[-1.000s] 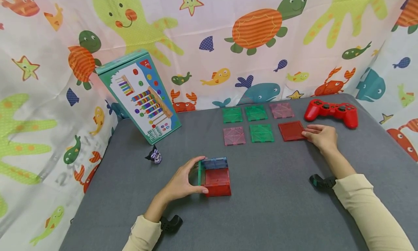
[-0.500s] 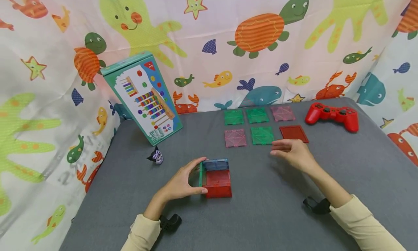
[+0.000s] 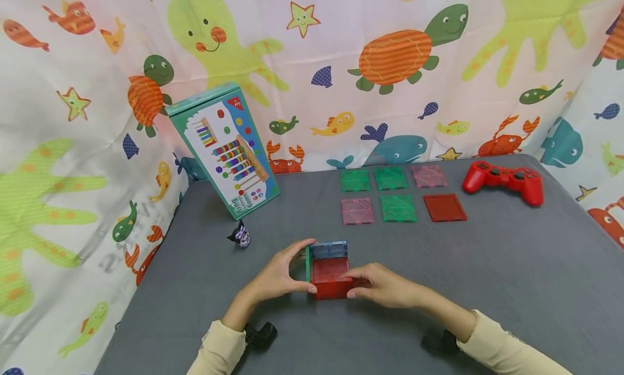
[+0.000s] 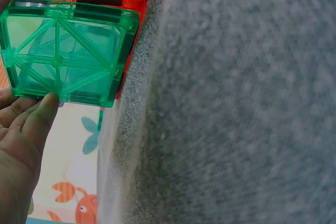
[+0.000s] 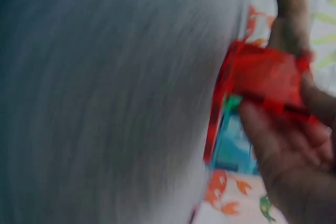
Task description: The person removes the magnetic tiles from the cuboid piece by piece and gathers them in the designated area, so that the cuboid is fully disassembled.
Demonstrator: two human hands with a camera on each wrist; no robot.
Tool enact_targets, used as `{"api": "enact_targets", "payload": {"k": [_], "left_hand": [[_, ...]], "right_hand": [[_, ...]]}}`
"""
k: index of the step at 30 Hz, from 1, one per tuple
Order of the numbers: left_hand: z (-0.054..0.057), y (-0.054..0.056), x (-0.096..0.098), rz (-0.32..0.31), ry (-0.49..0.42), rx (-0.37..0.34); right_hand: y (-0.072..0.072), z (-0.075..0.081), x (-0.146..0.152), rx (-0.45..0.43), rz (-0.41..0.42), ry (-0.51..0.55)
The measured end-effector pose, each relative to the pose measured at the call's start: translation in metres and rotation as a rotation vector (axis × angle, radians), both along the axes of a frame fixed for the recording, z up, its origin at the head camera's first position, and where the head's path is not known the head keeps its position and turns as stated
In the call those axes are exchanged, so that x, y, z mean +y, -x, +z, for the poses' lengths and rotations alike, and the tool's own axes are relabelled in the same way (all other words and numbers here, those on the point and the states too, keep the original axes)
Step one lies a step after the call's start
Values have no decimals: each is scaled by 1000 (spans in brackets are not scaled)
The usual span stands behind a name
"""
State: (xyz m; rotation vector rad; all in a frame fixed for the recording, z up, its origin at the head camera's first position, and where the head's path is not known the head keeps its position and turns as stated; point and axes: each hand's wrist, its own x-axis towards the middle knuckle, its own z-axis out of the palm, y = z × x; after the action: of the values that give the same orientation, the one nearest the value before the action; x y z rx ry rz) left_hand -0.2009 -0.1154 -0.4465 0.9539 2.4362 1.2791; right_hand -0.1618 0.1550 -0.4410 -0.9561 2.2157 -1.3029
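A small open box of clear magnetic tiles (image 3: 330, 269) stands on the table, with a red base, a red front tile (image 3: 331, 290), a blue back tile (image 3: 329, 250) and a green left side tile (image 4: 60, 56). From the left, my left hand (image 3: 278, 275) grips the box across the green tile, thumb at the front and fingers at the back. My right hand (image 3: 382, 285) pinches the red front tile near its right end; the right wrist view is blurred but shows thumb and fingers on either side of it. The box's right side has no tile standing on it.
Beyond the box lie flat green tiles (image 3: 398, 208), pink tiles (image 3: 357, 211) and a dark red tile (image 3: 445, 207). A red game controller (image 3: 503, 182) rests at the back right. A toy box (image 3: 224, 153) leans at the back left, with a small figurine (image 3: 240, 235) before it.
My right hand has left the flat dark red tile and moved left and nearer to the box, where it now pinches the red front tile. The left hand keeps its hold.
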Motion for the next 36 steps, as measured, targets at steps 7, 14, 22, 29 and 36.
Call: {"api": "enact_targets", "payload": {"k": [7,14,22,29,36], "left_hand": [[-3,1,-1,-6,-6,16],[-3,1,-2,-14,-7,-4],[-3,2,-2,-25,-32,-33],[-7,3,-3,-49,-80,-41],[-7,3,-5,-49,-96,-35]], "right_hand": [[3,-12,-4,-42,-26,66],[5,-25,-4,-69,-12,164],[3,-26,-4,-268,-140,211],[8,-26,11,-513,-208,312],[22,-15,48,-554,-250,445]]}}
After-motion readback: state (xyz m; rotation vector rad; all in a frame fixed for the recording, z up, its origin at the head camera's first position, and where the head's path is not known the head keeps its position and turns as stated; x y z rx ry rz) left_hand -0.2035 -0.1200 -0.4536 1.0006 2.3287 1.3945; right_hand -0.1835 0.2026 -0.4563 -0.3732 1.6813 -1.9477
